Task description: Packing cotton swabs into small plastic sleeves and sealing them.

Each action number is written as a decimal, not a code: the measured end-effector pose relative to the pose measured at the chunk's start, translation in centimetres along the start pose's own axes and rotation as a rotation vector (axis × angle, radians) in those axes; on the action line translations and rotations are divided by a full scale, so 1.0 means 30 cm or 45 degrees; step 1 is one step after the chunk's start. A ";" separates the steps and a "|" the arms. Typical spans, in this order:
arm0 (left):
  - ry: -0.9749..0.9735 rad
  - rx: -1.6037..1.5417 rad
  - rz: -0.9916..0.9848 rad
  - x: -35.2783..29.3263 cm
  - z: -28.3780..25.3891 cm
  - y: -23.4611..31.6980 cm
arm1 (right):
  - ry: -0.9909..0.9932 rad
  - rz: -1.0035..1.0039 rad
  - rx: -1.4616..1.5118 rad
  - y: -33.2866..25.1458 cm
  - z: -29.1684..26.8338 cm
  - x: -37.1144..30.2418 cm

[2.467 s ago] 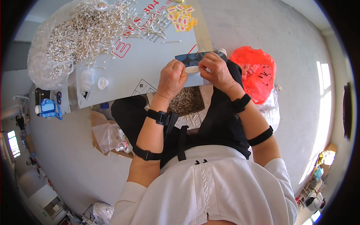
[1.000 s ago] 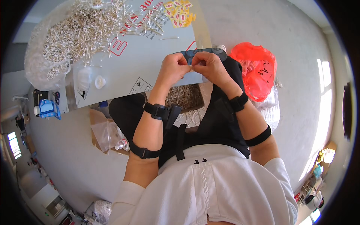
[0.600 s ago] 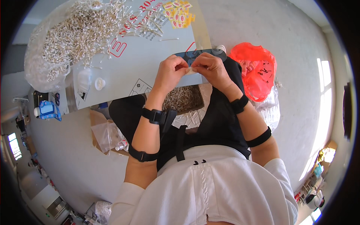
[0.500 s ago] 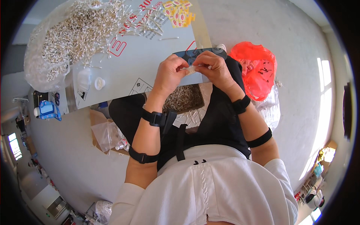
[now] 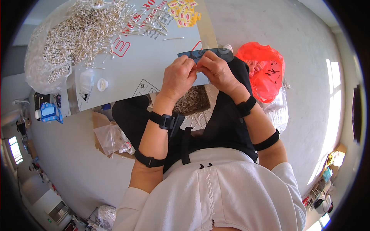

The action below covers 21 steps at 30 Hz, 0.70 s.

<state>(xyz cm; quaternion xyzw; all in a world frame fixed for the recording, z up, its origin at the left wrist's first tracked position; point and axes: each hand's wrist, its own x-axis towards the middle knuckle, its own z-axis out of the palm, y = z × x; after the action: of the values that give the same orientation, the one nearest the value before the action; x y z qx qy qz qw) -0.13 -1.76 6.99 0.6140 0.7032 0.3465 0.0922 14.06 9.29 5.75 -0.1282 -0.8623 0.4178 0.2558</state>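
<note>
My left hand (image 5: 177, 77) and my right hand (image 5: 219, 74) meet above the near right edge of the table (image 5: 131, 71). Fingertips and thumbs of both are pinched together, and what they hold is hidden behind the fingers. Just beyond them lies a dark blue-grey printed piece (image 5: 224, 54) at the table's edge. Below the hands, between my knees, stands a box (image 5: 197, 101) full of cotton swabs. At the far left a large heap of cotton swabs (image 5: 73, 46) spills from a see-through plastic bag (image 5: 32, 73). Yellow-and-white labels (image 5: 187, 16) lie at the far edge.
A small white round container (image 5: 102, 84) and a see-through plastic piece (image 5: 86, 79) sit on the table's left part. A blue pack (image 5: 50, 111) is at the far left. An open red plastic bag (image 5: 274, 61) stands right of my knee. Lower left is a cardboard box (image 5: 99, 122).
Both hands have turned and drawn closer together. The small pale piece seen between the fingertips before is now covered by them. My left forearm has shifted slightly right.
</note>
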 end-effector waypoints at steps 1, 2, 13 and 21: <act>0.028 0.035 0.009 0.003 0.004 0.002 | -0.002 -0.020 -0.144 0.002 0.012 0.003; 0.027 0.035 0.010 0.006 0.007 0.004 | -0.005 -0.040 -0.288 0.004 0.021 0.004; 0.155 0.185 0.180 -0.018 -0.012 -0.043 | 0.023 -0.077 -0.526 -0.024 0.031 0.020; -0.093 0.256 0.223 -0.120 0.012 -0.090 | -0.171 -0.382 -0.860 0.042 0.100 -0.054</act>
<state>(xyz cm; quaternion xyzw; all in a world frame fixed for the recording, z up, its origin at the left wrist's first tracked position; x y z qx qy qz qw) -1.27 -4.98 4.04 0.6914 0.6742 0.2584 0.0250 13.77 7.40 2.67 -0.0498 -0.9756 0.0752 0.2002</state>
